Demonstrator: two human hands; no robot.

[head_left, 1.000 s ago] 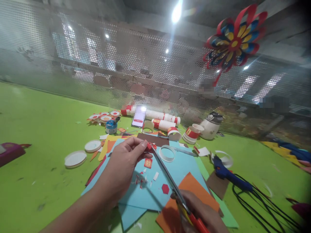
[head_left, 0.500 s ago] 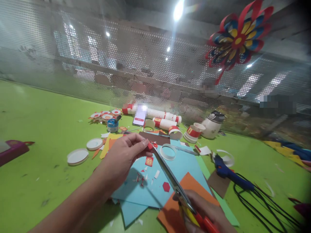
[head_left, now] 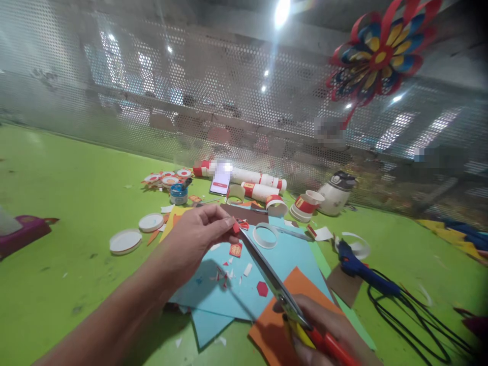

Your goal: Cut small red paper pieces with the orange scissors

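Observation:
My left hand [head_left: 194, 239] pinches a small red paper piece [head_left: 239, 225] between thumb and fingers, above a light blue paper sheet [head_left: 282, 254]. My right hand [head_left: 324, 330], at the bottom edge, grips red-handled scissors [head_left: 274, 282]; the long blades reach up-left and their tips meet the red piece. Tiny red and white paper snippets [head_left: 224, 274], a red hexagon [head_left: 262, 288] and a red square with a gold emblem [head_left: 235, 249] lie on the blue sheet below.
An orange sheet [head_left: 274, 325] lies under my right hand on the green table [head_left: 68, 203]. A blue glue gun [head_left: 358, 267] with black cables sits right. Paper cups [head_left: 305, 206], a phone [head_left: 221, 182], white lids [head_left: 125, 241], a white ring [head_left: 266, 235] and a pinwheel [head_left: 377, 56] stand behind.
Both hands hold their places with the scissor tips at the red piece. The view has drifted slightly, so the table things sit a little higher and further right.

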